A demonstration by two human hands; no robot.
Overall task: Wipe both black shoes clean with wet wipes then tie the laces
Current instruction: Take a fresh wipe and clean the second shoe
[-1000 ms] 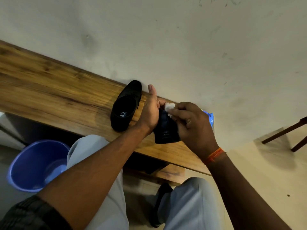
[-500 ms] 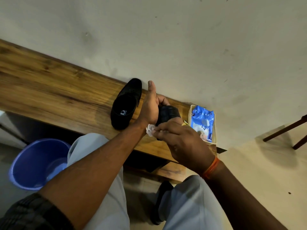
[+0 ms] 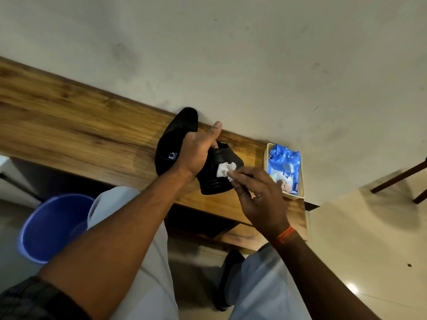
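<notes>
My left hand [image 3: 197,153] grips a black shoe [image 3: 217,179] and holds it just above the wooden table [image 3: 76,125], sole side turned toward me. My right hand [image 3: 258,192] pinches a crumpled white wet wipe [image 3: 225,169] and presses it against that shoe. A second black shoe [image 3: 175,137] lies on the table behind my left hand, its toe toward the wall and a white logo showing inside. No laces can be seen on either shoe.
A blue wet wipe pack [image 3: 285,168] lies in a small cream tray [image 3: 266,155] at the table's right end by the wall. A blue bucket [image 3: 50,227] stands on the floor at the left. Dark chair legs [image 3: 397,179] are at the far right.
My right hand moved the wipe from the shoe's top down to its near end, then back onto the middle of the shoe. The left hand tilted the shoe slightly.
</notes>
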